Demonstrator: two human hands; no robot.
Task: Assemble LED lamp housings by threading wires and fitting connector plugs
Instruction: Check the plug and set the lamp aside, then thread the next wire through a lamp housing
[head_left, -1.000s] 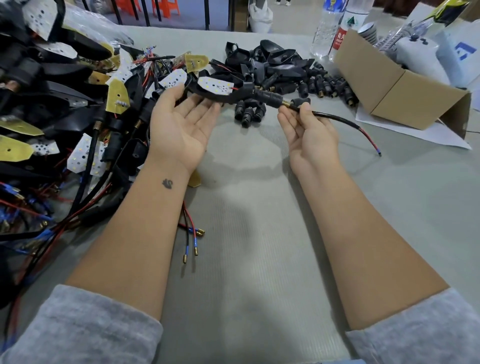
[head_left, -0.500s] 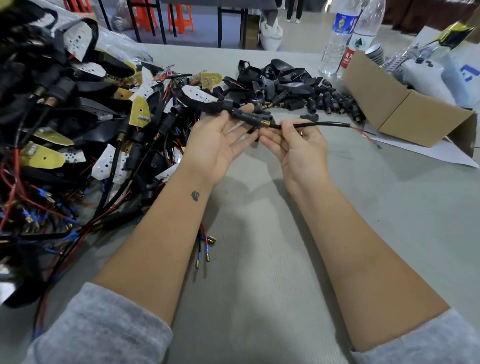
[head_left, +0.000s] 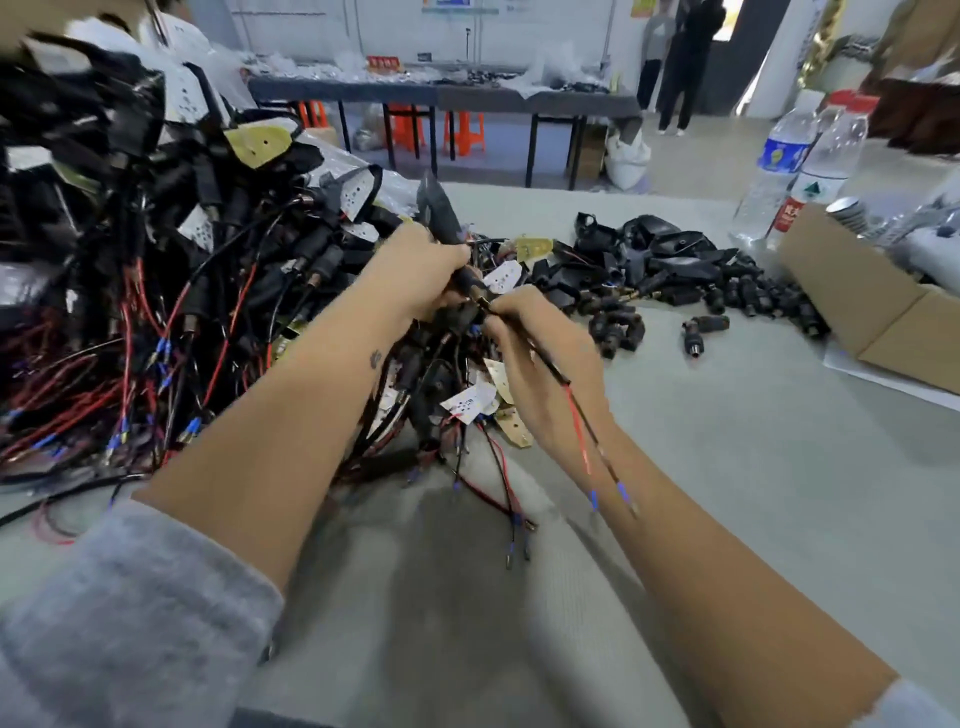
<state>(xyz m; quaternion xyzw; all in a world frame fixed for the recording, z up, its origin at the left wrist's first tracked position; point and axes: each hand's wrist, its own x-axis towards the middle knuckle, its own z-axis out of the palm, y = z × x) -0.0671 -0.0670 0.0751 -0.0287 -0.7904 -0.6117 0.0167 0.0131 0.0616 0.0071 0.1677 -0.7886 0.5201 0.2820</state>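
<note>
The left hand (head_left: 415, 270) grips a black lamp housing (head_left: 439, 213), fingers curled round its lower stem so that the housing stands tilted up and away from the person, over the near edge of the big pile. The right hand (head_left: 540, 353) meets it just to the right, thumb and fingers pinching the black cable (head_left: 535, 353) close to where it leaves the brass-tipped end of the stem. From that grip the cable runs down across the back of the right hand and splits into a red wire (head_left: 579, 436) and a black wire (head_left: 605, 457), both lying along the right forearm and ending in small blue-sleeved tips.

A large pile of finished lamp assemblies (head_left: 156, 270), black bodies with white and yellow plates and tangled red and black leads, fills the left side of the desk (head_left: 727, 467). At the far centre lies a heap of loose black housings and connector plugs (head_left: 675, 270); a few plugs sit apart nearer, right of the hands. An open cardboard box (head_left: 857, 291) stands on the right, with two clear water bottles (head_left: 795, 166) behind it. Grey sleeves (head_left: 119, 613) are pushed up both forearms. Motion blur softens the pile and the hands.
</note>
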